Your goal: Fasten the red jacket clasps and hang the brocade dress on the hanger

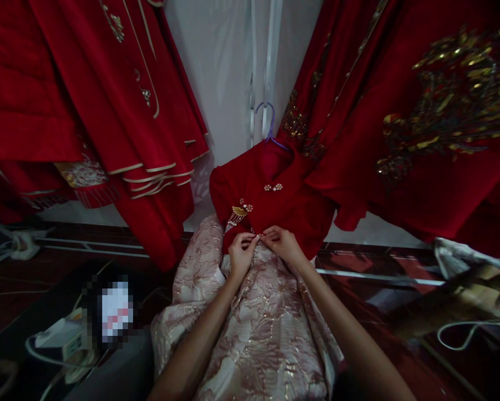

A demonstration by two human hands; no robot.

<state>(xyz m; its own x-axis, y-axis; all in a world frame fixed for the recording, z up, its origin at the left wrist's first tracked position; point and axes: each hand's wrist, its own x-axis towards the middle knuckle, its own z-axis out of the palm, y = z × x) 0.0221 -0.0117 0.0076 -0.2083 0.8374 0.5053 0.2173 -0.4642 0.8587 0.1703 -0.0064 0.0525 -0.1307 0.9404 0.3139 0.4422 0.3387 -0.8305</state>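
Note:
A small red dress top (275, 209) on a purple hanger (269, 123) lies over a pale pink brocade skirt (254, 328). It carries a pearl clasp (273, 187) near the collar and a gold fan-shaped brooch (239, 213) with tassels. My left hand (241, 253) and my right hand (283, 242) meet at the lower hem of the red top. Both pinch a tiny pearl fastening (259, 237) between their fingertips, fingers pressed together.
Long red garments with cream trim (141, 139) hang at the left, and red robes with gold embroidery (442, 111) at the right. A white wall (229, 72) stands behind. Cables and a white power strip (53, 340) lie at lower left; a wooden object (462, 301) at right.

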